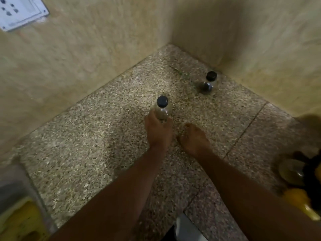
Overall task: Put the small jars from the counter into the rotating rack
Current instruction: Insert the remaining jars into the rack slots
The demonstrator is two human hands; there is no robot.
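Between the two bare forearms, speckled granite counter (90, 136) fills the frame, grainy grey-and-tan stone with a thin dark seam running diagonally just right of the right hand. Left hand (159, 132) is out front, fingers wrapped around the lower body of a small jar (162, 110), a clear, rounded little cylinder with a dark round screw cap on top and pale, grainy contents showing through the wall. That jar stands upright; whether its base touches the stone or is just off it, I cannot tell (the fingers cover it). Right hand (194, 139) sits just beside the left, palm down, fingers loosely curled toward the counter and gripping nothing; fingertips look close to the stone, though the blur hides whether they touch.

Beyond the right hand, up in the corner where the two walls meet, a second jar (207, 83) waits on the counter, same clear body, same black ribbed cap, darker contents inside, well apart from both hands. Walls (86, 58) are matte, mottled beige with a brushed, streaky look. Far up and left of the left hand, a white rectangular socket plate (19, 12) with dark round holes. Off to the right of the right forearm, at the frame edge, a blurred cluster of black and glossy yellow shapes (302, 181), too smeared to name. A yellow patch (20, 221) sits low beside the left forearm.
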